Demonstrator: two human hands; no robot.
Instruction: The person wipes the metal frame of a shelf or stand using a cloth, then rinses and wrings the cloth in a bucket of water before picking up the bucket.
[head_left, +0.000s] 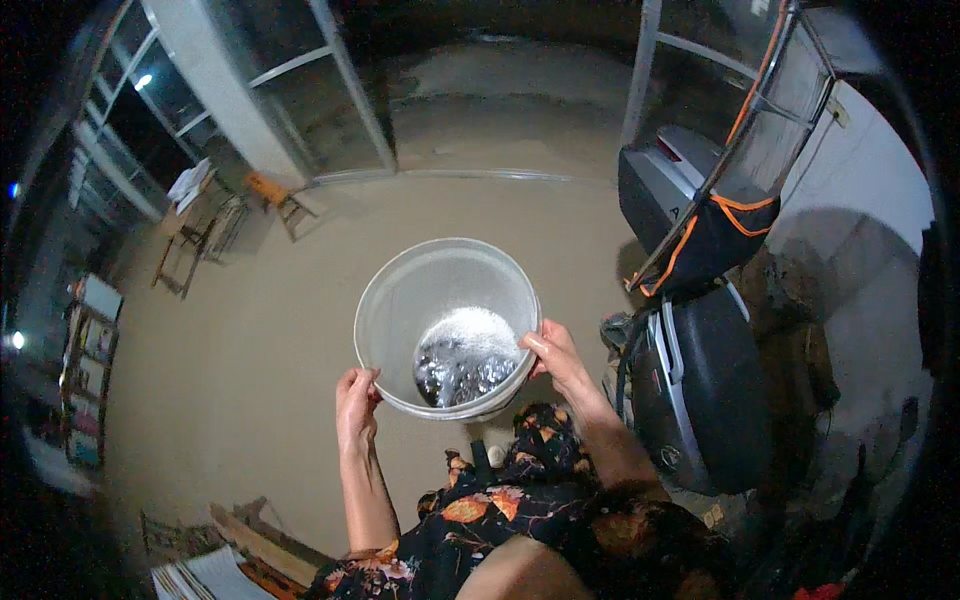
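A pale grey-white bucket (pixel 400 290) is held out in front of my body, its open top tipped toward me. Inside, water (pixel 470 365) with bright ripples and froth covers the bottom. My left hand (pixel 357 405) is closed on the near left edge of the bucket, with its fingertips at the rim. On the right side, my right hand (pixel 555 355) grips the rim with the thumb over the top; its other fingers are partly hidden behind the wall. Both hands look wet.
At right stand a black hard-shell case (pixel 710 390), a grey case (pixel 665 180) and an orange-trimmed black bag (pixel 735 235). A wooden stool (pixel 280 195) and a shelf (pixel 90 370) are at left. Ahead lies a glass-framed doorway (pixel 500 120); wooden furniture (pixel 270 545) sits near left.
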